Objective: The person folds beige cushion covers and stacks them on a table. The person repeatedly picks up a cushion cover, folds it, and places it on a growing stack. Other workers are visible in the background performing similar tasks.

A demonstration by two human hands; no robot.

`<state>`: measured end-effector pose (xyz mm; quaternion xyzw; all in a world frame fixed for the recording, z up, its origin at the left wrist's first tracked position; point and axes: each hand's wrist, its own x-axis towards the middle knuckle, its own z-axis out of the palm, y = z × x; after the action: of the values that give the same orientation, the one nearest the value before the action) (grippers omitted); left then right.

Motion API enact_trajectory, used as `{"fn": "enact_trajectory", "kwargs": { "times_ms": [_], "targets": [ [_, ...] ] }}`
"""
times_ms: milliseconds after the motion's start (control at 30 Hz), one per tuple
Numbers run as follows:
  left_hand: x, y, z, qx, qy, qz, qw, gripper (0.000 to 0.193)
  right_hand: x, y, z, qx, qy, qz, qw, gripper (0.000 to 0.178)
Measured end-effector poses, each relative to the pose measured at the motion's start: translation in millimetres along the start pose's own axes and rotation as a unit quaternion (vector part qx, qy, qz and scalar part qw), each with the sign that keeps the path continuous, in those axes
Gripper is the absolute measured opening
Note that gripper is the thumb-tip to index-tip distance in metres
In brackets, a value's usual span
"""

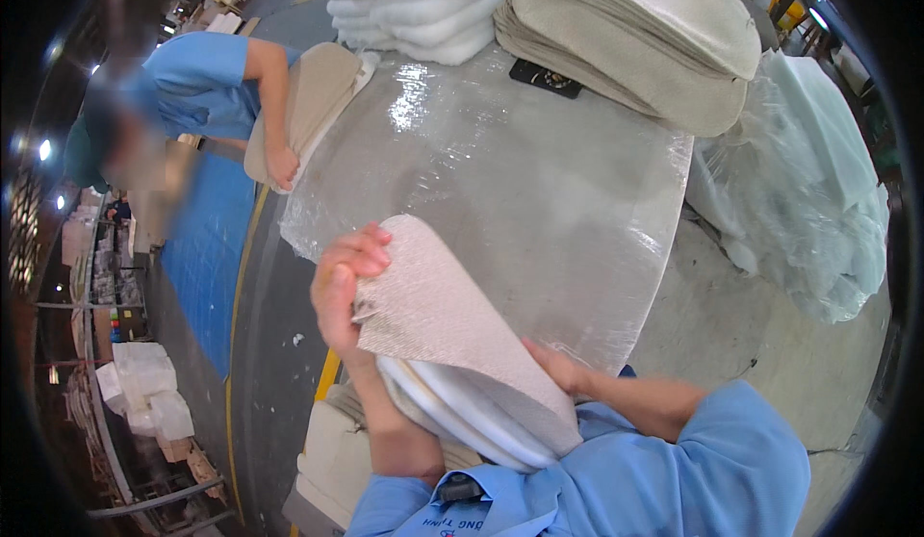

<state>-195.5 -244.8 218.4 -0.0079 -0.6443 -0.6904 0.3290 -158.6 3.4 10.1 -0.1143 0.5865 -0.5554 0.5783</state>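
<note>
Close to my body I hold a beige fabric cushion cover (443, 292) with a rounded end, tilted over the near side of the table. White padding layers (462, 407) show beneath its folded edge. My left hand (348, 282) is closed around the cover's far left edge, fingers curled over the fabric. On the opposite side my right hand (558, 369) presses against the cover's right edge; its fingers are partly hidden behind the fabric, so its exact grip is hard to make out.
A film-covered table (500, 181) carries a stack of white pads (414, 8), a pile of beige covers (626, 41) and a flat black object (545, 78). A co-worker (207, 85) handles a beige piece (308, 104) at left. A plastic-wrapped bundle (799, 181) stands right; more beige pieces (332, 450) lie lower left.
</note>
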Motion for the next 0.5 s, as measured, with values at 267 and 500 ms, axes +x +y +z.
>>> {"fn": "enact_trajectory", "kwargs": {
  "times_ms": [267,500],
  "targets": [
    [-33,39,-56,-0.033,0.150,-0.002,0.988,0.025,-70,40,-10,0.076,-0.018,0.055,0.995,0.069],
    [-125,19,-80,0.081,0.475,-0.150,0.863,0.021,-83,-21,-83,0.443,0.115,-0.044,0.888,0.055]
  ]
}}
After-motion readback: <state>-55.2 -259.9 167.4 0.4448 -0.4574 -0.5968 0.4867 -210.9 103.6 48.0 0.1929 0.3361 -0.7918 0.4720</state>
